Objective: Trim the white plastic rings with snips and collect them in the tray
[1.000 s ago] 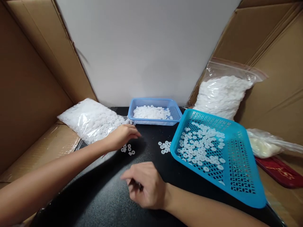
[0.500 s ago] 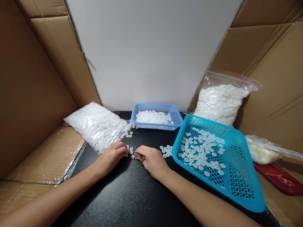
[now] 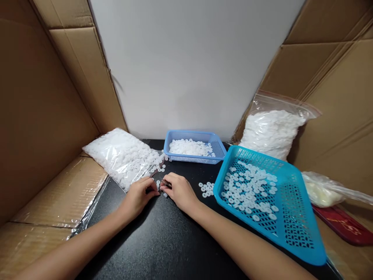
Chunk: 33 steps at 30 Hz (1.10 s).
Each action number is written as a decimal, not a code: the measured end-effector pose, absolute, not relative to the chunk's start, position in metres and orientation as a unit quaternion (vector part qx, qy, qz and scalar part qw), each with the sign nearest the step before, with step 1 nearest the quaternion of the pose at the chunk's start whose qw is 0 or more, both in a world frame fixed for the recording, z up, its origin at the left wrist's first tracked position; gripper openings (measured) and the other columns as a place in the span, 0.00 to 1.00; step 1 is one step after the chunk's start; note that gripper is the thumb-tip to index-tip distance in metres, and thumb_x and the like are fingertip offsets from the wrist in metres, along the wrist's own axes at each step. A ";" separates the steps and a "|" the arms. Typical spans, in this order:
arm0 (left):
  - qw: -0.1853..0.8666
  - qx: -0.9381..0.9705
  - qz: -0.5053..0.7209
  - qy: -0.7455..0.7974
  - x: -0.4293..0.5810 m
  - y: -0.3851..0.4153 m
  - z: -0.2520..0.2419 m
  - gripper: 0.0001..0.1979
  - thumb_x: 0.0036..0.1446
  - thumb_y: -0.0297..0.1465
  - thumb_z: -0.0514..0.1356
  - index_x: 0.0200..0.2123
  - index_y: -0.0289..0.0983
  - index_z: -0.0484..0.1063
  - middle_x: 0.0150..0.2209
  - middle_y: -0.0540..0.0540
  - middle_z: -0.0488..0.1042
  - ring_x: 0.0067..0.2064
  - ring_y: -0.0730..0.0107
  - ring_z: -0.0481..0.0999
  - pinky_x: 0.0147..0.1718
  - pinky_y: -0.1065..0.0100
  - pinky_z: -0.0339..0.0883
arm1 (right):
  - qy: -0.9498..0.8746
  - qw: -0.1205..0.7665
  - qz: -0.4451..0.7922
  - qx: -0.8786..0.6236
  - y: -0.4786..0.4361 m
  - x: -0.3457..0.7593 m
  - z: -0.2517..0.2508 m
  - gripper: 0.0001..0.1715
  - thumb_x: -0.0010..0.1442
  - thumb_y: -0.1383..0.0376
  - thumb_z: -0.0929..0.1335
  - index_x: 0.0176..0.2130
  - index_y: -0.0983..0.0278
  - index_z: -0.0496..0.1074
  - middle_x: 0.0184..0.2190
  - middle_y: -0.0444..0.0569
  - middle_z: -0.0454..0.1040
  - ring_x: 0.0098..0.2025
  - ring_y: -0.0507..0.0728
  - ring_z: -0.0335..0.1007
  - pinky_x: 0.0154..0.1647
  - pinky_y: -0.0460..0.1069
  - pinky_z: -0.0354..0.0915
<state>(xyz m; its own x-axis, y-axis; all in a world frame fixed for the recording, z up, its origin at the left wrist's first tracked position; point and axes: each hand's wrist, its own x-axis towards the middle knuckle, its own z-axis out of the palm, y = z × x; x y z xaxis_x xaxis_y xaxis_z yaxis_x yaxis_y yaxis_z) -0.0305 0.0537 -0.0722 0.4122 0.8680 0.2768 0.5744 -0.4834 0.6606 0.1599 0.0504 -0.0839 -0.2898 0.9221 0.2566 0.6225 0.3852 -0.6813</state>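
Observation:
My left hand (image 3: 142,194) is closed in a pinch low over the black tabletop (image 3: 163,241). Whatever lies between its fingertips is too small to make out. Close beside it, my right hand (image 3: 181,191) grips a small dark metal tool (image 3: 166,183), whose kind I cannot tell. Between the two hands lie a few small white plastic rings (image 3: 158,183), partly hidden by the fingers. Just beyond my left hand, a clear plastic bag (image 3: 119,153) full of such rings lies on its side, with loose rings (image 3: 161,168) at its mouth.
A light blue basket (image 3: 194,158) with white rings stands at the back. On the right sits a larger turquoise basket (image 3: 303,186), also with rings; a small ring pile (image 3: 206,189) lies beside it. Behind are a full zip bag (image 3: 269,130), a smaller bag (image 3: 322,190) and a red object (image 3: 344,225).
My right hand has shifted slightly left and away from me, closer to my left hand, with the dark tool in it. The left fingers are now more bent. The view has tilted slightly.

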 end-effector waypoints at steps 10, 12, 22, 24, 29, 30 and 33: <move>0.324 0.750 0.329 0.473 -0.027 0.059 -0.045 0.02 0.51 0.28 0.66 0.28 0.40 0.76 0.27 0.52 0.76 0.30 0.66 0.73 0.31 0.68 0.65 | -0.789 0.293 0.256 -0.476 0.055 0.168 -0.091 0.14 0.70 0.60 0.69 0.51 0.65 0.74 0.48 0.51 0.77 0.45 0.57 0.77 0.46 0.56 0.76; 0.361 0.728 0.342 0.472 -0.025 0.066 -0.034 0.03 0.51 0.31 0.68 0.30 0.39 0.78 0.29 0.50 0.79 0.32 0.65 0.75 0.33 0.66 0.68 | -0.789 0.304 0.266 -0.462 0.058 0.172 -0.092 0.14 0.70 0.60 0.69 0.51 0.65 0.74 0.49 0.51 0.77 0.45 0.57 0.77 0.46 0.56 0.76; 0.568 0.559 0.394 0.458 -0.016 0.071 -0.038 0.16 0.45 0.41 0.74 0.27 0.35 0.78 0.27 0.48 0.80 0.28 0.69 0.76 0.32 0.67 0.69 | -0.748 0.386 0.344 -0.417 0.062 0.182 -0.096 0.12 0.69 0.58 0.71 0.43 0.66 0.76 0.40 0.48 0.78 0.40 0.56 0.76 0.43 0.54 0.74; 0.593 0.534 0.397 0.453 -0.019 0.068 -0.038 0.16 0.44 0.40 0.75 0.28 0.35 0.78 0.26 0.49 0.80 0.28 0.70 0.76 0.32 0.67 0.69 | -0.707 0.430 0.365 -0.426 0.061 0.180 -0.093 0.13 0.66 0.58 0.72 0.35 0.65 0.76 0.33 0.46 0.77 0.35 0.54 0.74 0.39 0.51 0.71; 0.664 0.476 0.381 0.433 -0.015 0.054 -0.028 0.21 0.40 0.36 0.79 0.37 0.35 0.78 0.31 0.45 0.84 0.33 0.65 0.82 0.38 0.64 0.73 | -0.589 0.522 0.443 -0.430 0.046 0.182 -0.073 0.20 0.59 0.50 0.74 0.33 0.64 0.76 0.30 0.45 0.79 0.22 0.49 0.61 0.22 0.46 0.58; 0.679 0.467 0.374 0.425 -0.012 0.049 -0.026 0.24 0.40 0.36 0.79 0.39 0.35 0.78 0.31 0.44 0.85 0.33 0.64 0.82 0.37 0.64 0.73 | -0.575 0.527 0.460 -0.423 0.041 0.183 -0.069 0.21 0.57 0.49 0.75 0.32 0.64 0.76 0.30 0.46 0.79 0.22 0.49 0.60 0.21 0.46 0.56; 0.715 0.438 0.367 0.403 -0.002 0.036 -0.023 0.28 0.40 0.34 0.80 0.45 0.34 0.78 0.28 0.46 0.84 0.31 0.66 0.81 0.34 0.66 0.72 | -0.540 0.540 0.500 -0.409 0.025 0.185 -0.059 0.23 0.53 0.47 0.78 0.31 0.63 0.76 0.27 0.46 0.78 0.22 0.49 0.62 0.19 0.44 0.54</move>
